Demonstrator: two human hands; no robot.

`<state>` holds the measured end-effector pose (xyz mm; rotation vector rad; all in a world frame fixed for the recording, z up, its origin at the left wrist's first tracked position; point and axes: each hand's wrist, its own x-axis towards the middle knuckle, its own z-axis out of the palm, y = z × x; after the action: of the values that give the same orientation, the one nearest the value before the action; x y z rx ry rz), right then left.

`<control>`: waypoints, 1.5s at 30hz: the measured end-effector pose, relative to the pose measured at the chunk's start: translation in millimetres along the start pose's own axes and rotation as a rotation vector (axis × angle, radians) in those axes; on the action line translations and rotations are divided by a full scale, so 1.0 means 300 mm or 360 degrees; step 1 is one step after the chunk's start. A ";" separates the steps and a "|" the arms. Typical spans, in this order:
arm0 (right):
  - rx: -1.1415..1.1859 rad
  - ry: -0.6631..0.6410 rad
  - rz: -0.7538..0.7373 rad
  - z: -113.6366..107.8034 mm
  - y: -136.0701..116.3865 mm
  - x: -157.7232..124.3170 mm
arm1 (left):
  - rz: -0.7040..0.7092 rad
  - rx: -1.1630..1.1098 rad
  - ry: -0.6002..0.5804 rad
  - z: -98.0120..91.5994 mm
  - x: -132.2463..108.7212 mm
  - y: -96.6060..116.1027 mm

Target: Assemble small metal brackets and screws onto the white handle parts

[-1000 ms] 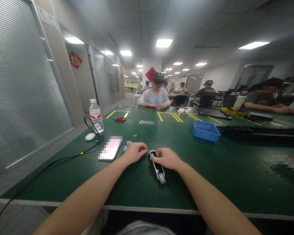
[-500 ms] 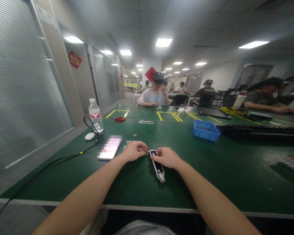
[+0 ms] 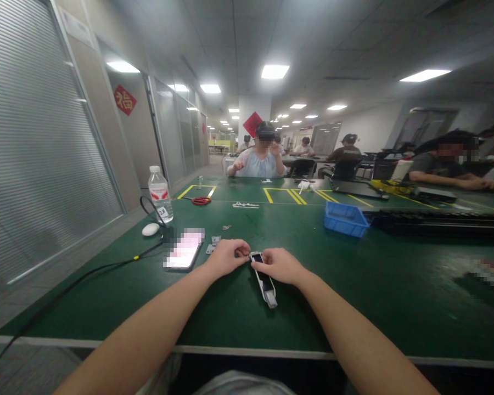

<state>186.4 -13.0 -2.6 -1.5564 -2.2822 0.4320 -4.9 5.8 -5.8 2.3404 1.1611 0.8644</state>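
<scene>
A long, narrow casing [image 3: 265,281] with a white rim and a dark inside lies on the green table in front of me, a pale block at its near end. My right hand [image 3: 284,264] grips its far part from the right, with the thumb laid across the top edge. At the far left corner of the casing, my left hand [image 3: 227,257] has its fingertips pinched together. Whatever they hold is too small to make out. Small grey metal plates [image 3: 215,241] lie just behind my left hand.
To the left are a phone [image 3: 185,249], a white oval object [image 3: 150,229], a water bottle [image 3: 160,195] and a black cable [image 3: 102,269]. Red-handled scissors [image 3: 201,201] and small parts [image 3: 245,205] lie farther back. A blue bin [image 3: 346,219] stands right. A person [image 3: 260,159] sits opposite.
My left hand has shifted slightly right, closer to the casing's corner, uncovering more of the grey plates. My right hand keeps its grip. The person opposite has raised a hand off the table.
</scene>
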 end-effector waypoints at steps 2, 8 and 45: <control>0.0003 -0.0002 -0.0002 -0.001 0.000 0.000 | 0.0003 0.0029 0.0001 0.001 0.000 -0.001; 0.0033 -0.0002 -0.0023 -0.003 0.003 0.000 | 0.0030 0.0183 0.0014 -0.003 -0.003 0.010; 0.0032 0.0025 -0.0112 -0.014 0.006 -0.005 | 0.0136 0.0526 -0.0098 -0.010 -0.003 0.023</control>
<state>190.2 -13.6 0.3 -1.4597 -2.3057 0.4207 -3.3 1.2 0.0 2.6771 1.2680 0.6631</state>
